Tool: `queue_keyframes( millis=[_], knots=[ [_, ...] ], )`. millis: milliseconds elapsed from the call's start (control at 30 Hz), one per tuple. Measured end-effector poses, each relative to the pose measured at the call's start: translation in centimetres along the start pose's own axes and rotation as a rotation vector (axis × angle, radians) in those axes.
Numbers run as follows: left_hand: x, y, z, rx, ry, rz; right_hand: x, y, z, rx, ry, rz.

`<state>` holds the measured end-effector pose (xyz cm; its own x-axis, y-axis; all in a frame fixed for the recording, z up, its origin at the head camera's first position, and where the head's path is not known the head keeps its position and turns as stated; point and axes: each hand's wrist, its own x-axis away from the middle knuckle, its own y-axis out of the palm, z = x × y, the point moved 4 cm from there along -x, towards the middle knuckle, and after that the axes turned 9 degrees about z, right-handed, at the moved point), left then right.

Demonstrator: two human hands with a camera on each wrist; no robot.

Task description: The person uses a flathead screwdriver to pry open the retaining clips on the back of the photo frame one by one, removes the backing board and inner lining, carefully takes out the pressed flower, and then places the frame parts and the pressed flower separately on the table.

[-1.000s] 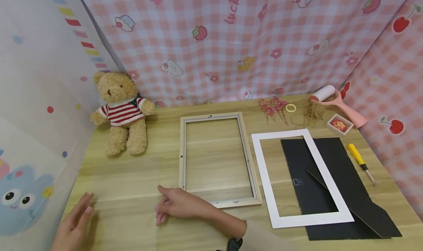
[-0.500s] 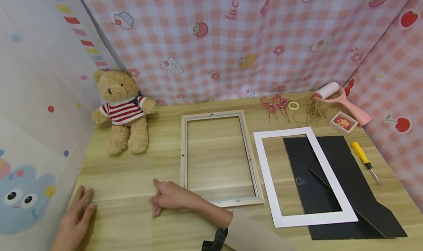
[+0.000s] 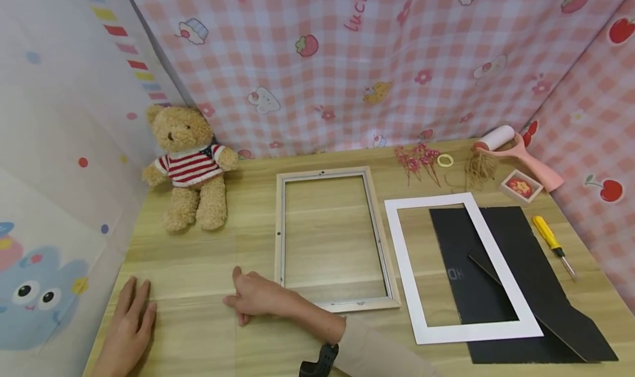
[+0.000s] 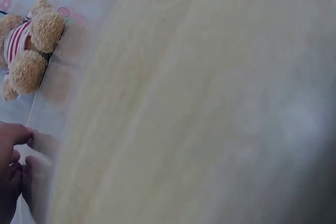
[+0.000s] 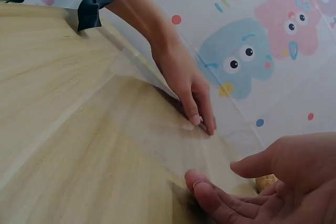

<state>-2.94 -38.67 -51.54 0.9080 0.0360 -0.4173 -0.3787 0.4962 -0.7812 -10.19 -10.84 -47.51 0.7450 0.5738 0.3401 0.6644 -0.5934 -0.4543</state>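
Note:
A clear, see-through sheet [image 3: 198, 311] lies on the wooden table at the left, faint in the head view. My left hand [image 3: 126, 324] is at the sheet's left side, fingers straight and thumb spread. Across from it, my right hand [image 3: 260, 297] touches the right edge with its fingertips. In the right wrist view, a gap shows between that hand's [image 5: 262, 182] thumb and fingers, while the left hand [image 5: 186, 85] is at the far edge of the sheet. Reflections of the right hand's [image 4: 10, 166] fingers show in the left wrist view.
A wooden picture frame [image 3: 392, 278] lies right of the hands. A white mat [image 3: 476, 330] overlaps a black backing board [image 3: 521, 228]. Beyond are a screwdriver [image 3: 548, 236], pink roller [image 3: 531, 159], twine [image 3: 478, 170] and dried flowers [image 3: 419, 159]. A teddy bear [image 3: 190, 167] sits back left.
My left hand has moved slightly forward along the sheet's left side. The right hand has shifted a little left and forward. The head view has swayed slightly; other objects keep their places.

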Motion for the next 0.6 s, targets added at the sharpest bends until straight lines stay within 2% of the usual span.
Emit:
queue_keyframes(
  millis=[133,200,300,367,467,533,600],
  knots=[
    [-0.2,0.0,0.3,0.000,0.014,0.014,-0.3,-0.2,0.0,0.000,-0.025,-0.025],
    [-0.1,-0.2,0.2,0.004,-0.020,-0.009,-0.4,-0.5,0.1,-0.017,-0.060,-0.054],
    [-0.2,-0.5,0.1,0.025,-0.116,-0.086,0.1,-2.2,0.4,-0.111,-0.138,-0.073],
    [-0.7,-0.8,0.2,0.057,-0.165,-0.133,1.2,-4.5,0.5,-0.191,-0.214,-0.054],
    [-2.3,-1.7,1.5,0.092,-0.188,-0.172,4.2,-9.7,0.8,-0.278,-0.345,0.043],
    [-3.9,-2.4,3.4,0.083,-0.154,-0.177,6.9,-13.5,1.4,-0.294,-0.433,0.149],
    [-5.8,-2.7,6.3,0.068,-0.097,-0.163,10.0,-17.2,2.3,-0.293,-0.516,0.290]
  ],
)
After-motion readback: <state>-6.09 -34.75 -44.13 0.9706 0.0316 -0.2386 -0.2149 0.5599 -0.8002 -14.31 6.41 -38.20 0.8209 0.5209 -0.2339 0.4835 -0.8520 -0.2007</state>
